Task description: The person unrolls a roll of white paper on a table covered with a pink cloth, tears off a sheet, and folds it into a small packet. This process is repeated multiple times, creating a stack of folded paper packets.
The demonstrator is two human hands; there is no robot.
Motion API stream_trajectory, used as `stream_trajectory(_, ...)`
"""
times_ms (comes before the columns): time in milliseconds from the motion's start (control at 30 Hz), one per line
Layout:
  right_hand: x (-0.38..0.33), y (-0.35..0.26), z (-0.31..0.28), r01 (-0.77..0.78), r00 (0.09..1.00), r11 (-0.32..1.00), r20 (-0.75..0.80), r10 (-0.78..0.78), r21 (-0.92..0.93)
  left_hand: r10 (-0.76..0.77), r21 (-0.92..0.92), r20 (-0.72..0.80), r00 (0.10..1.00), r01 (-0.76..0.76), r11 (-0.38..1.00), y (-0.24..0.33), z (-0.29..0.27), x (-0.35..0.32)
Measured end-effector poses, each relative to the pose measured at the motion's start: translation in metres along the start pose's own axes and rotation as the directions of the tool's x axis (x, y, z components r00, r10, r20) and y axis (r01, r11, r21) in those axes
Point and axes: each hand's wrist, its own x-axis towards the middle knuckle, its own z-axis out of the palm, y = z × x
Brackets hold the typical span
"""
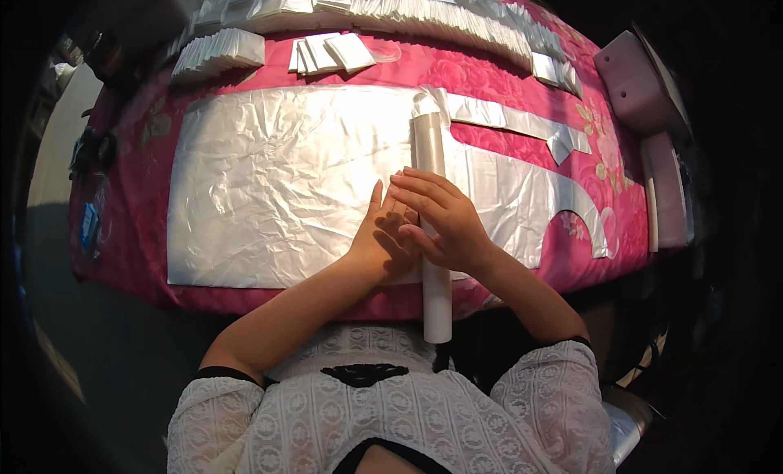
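White tube lies lengthwise toward us on the silvery plastic sheet, its near end jutting past the edge of the surface, which is draped in a pink flowered cloth. We rest our left hand flat with fingers spread against the tube's left side, and our right hand lies over it with loose fingers, neither grip clamped around it. Farther off lie a cut silver strip, small folded white packets and long rows of stacked white packets.
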Motion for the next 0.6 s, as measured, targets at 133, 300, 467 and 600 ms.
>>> stream_trajectory(133, -0.056, 0.024, -0.023, -0.042, 0.985, 0.988, 0.158, 0.066, -0.150, -0.011, 0.202, -0.233, 0.972, 0.059, 0.978, 0.001, 0.014, -0.003)
stream_trajectory(300, -0.046, 0.028, -0.018, 0.039, 0.963, 0.983, 0.270, 0.011, -0.178, 0.075, -0.253, -0.400, 0.913, -0.189, 0.949, -0.017, -0.007, -0.017)
stream_trajectory(467, 0.003, 0.002, 0.016, 0.138, 0.906, 0.977, 0.419, -0.058, -0.163, 0.054, 0.011, -0.663, 0.747, -0.062, 0.998, -0.063, -0.088, -0.082)
stream_trajectory(600, 0.067, -0.055, 0.085, 0.278, 0.779, 0.903, 0.473, -0.411, 0.328, -0.185, -0.123, -0.717, 0.672, 0.138, 0.983, -0.110, -0.107, -0.142)
